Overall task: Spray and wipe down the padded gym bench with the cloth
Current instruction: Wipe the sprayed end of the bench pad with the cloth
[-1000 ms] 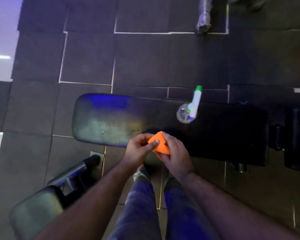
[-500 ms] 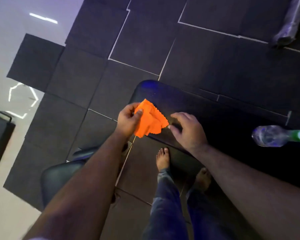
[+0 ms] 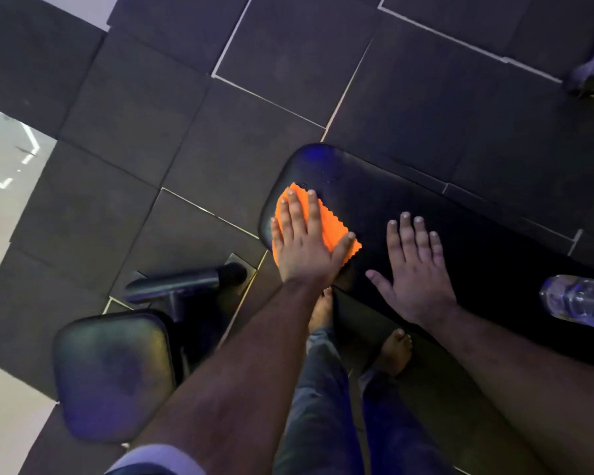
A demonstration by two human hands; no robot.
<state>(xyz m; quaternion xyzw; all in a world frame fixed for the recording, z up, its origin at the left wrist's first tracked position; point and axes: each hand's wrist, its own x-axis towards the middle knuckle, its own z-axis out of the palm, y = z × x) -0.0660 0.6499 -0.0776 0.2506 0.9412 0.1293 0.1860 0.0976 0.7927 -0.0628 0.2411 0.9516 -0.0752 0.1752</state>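
Note:
The black padded gym bench (image 3: 487,234) runs from centre to the right edge. An orange cloth (image 3: 333,222) with a zigzag edge lies flat on the bench's left end. My left hand (image 3: 304,241) presses flat on the cloth, fingers spread over it. My right hand (image 3: 415,269) rests flat on the bare bench pad just to the right, fingers apart, holding nothing. A clear plastic spray bottle (image 3: 578,305) lies on its side on the bench at the right edge, its head out of frame.
A second dark padded seat (image 3: 112,377) with a metal post (image 3: 186,282) stands at lower left. My bare feet (image 3: 395,351) and jeans are below the bench's near edge. Dark rubber floor tiles surround everything; a pale floor strip shows at far left.
The cloth was held up between both hands; now it is spread flat on the bench's left end under my left palm. My right hand let go and rests on the pad.

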